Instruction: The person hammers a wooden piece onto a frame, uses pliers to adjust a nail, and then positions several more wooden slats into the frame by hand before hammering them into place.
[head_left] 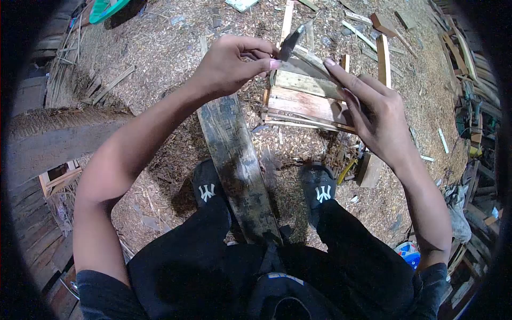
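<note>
My right hand (376,106) is closed around the pale handle of what looks like a hammer (290,44), its index finger stretched along the handle. The dark head, with a shiny end, points up and to the left. Beside the head, my left hand (234,61) pinches thumb and fingers together; whatever is between the fingertips is too small to make out. Below both hands lies a slatted wooden piece (304,98), several boards side by side, partly hidden by my right hand. A worn, dark-stained plank (234,149) runs between my legs and passes below my left forearm.
Wood shavings (154,58) cover the ground, with loose wood strips (384,61) at the upper right. A short wood block (369,170) lies near my right shoe (319,186). Stacked timber (37,213) lines the left side; a green object (106,9) lies at the top left.
</note>
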### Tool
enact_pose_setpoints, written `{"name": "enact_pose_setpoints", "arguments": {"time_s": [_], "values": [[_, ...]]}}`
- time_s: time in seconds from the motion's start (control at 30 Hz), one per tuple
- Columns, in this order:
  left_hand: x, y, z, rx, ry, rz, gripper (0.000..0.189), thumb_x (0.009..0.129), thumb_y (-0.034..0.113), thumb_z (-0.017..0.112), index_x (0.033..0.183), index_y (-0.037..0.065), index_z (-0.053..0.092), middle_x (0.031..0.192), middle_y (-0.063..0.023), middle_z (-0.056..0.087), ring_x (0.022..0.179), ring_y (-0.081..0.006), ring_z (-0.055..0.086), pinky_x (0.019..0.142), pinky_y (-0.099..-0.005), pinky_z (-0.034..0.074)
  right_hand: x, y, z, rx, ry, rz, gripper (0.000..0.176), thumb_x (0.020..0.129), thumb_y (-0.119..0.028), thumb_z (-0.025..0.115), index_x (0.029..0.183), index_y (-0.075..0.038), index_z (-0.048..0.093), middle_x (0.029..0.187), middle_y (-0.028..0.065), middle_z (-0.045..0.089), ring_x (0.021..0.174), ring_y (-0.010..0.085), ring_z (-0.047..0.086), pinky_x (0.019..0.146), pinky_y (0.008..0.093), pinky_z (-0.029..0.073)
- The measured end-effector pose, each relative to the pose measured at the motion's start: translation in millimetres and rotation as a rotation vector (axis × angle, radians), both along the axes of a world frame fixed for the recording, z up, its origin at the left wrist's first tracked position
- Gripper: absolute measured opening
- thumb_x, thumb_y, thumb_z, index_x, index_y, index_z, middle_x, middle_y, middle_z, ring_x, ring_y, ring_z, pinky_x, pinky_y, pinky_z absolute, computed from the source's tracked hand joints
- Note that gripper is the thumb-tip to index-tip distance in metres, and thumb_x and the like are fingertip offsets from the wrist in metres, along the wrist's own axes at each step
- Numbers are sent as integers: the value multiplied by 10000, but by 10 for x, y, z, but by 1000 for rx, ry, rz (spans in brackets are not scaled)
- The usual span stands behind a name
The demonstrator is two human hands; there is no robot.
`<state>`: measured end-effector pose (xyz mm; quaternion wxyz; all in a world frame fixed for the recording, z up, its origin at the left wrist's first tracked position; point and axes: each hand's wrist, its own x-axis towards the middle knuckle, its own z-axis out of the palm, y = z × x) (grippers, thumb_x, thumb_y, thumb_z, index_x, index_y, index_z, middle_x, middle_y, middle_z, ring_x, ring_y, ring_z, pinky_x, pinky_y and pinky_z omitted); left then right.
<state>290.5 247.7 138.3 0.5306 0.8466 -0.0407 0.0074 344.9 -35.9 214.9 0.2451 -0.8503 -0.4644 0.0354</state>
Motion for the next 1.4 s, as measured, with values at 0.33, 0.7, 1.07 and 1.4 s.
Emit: {"name": "enact_pose_setpoints", "arguments": {"time_s": [0.33,0.7,1.07,1.4], "values": [[15,25,-33,-276,179,-28,260,928,134,741,1129,-29,714,878,-65,727,755,-93,670,701,-239,545,15,21,68,12,1,-23,539,922,63,617,1415,-155,607,764,112,603,618,171,545,593,360,477],[-78,-44,-47,-316,286,81,316,926,138,745,1215,20,700,961,-72,743,855,-107,677,789,-249,551,89,-56,-183,155,102,-174,451,945,-23,635,1379,-146,631,1017,176,751,831,212,734,743,359,588],[-581,-577,52,-262,214,173,783,874,321,789,1501,21,428,1461,-217,509,1357,-266,485,1132,-418,426,100,-60,-181,149,114,-156,447,940,-4,631,1368,-133,638,1056,187,749,878,217,740,785,368,590],[-533,-572,-38,8,-49,139,872,889,428,751,1532,-15,365,1306,-256,578,1243,-342,562,1076,-473,442,106,-54,-156,114,130,-148,455,911,-66,689,1362,-109,638,977,202,745,791,243,728,757,378,575]]}}
